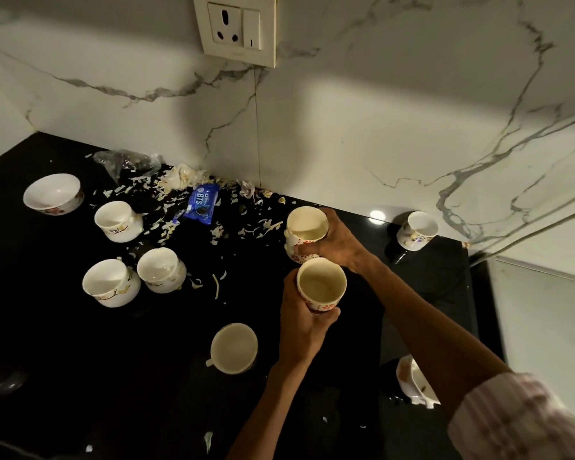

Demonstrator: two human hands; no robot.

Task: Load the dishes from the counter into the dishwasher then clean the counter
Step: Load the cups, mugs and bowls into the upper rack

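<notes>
black counter [63, 360], left to right: a bowl [53, 193] and three white cups [118, 221] amid paper scraps [166, 224], with a blue snack wrapper [201, 203] near the wall. centre: a plain cup [234, 348]; left hand [301, 323] grips a floral cup [321, 284]; right hand [337, 242] grips a second floral cup [306, 231] just behind it. far right: another cup [417, 230].

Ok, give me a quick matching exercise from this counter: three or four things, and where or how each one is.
Things:
1. Oreo packet
2. bowl
3. red-flowered cup
4. plain cup

Places:
A. gripped in the left hand
B. far left of the counter
C. among scraps by the wall
D. standing just left of the left wrist

Pairs: 1-C, 2-B, 3-A, 4-D
</notes>
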